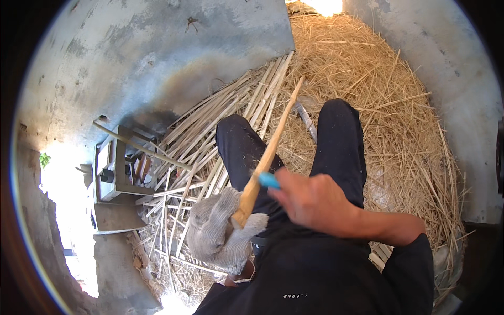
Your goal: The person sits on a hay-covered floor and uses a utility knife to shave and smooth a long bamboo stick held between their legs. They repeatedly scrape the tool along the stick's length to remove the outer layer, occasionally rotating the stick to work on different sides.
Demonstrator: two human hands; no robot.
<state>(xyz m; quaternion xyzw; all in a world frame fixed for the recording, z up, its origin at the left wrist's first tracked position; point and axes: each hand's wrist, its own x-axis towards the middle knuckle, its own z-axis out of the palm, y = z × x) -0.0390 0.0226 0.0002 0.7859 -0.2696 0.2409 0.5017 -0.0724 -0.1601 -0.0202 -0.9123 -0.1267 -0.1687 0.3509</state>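
Note:
My left hand [218, 228], in a grey knitted glove, closes around the thick lower end of a peeled wooden stick [273, 144]. The stick is pale yellow, slightly bent and tapers to a point; it slants up and away past my left knee. My right hand [315, 202] is bare, blurred and curled closed over my lap. At its fingers a short blue piece [269, 181] sticks out against the stick. Whether this is a handle end or a finger cover I cannot tell. A long, narrow shiny strip [306, 121] lies on the straw between my knees.
Loose straw [362, 68] covers the floor ahead and to the right. Many split pale sticks [205, 126] lie in a heap to the left. Beyond them stands a grey box-like frame [118, 173] with small objects inside. Grey walls [157, 47] curve around me.

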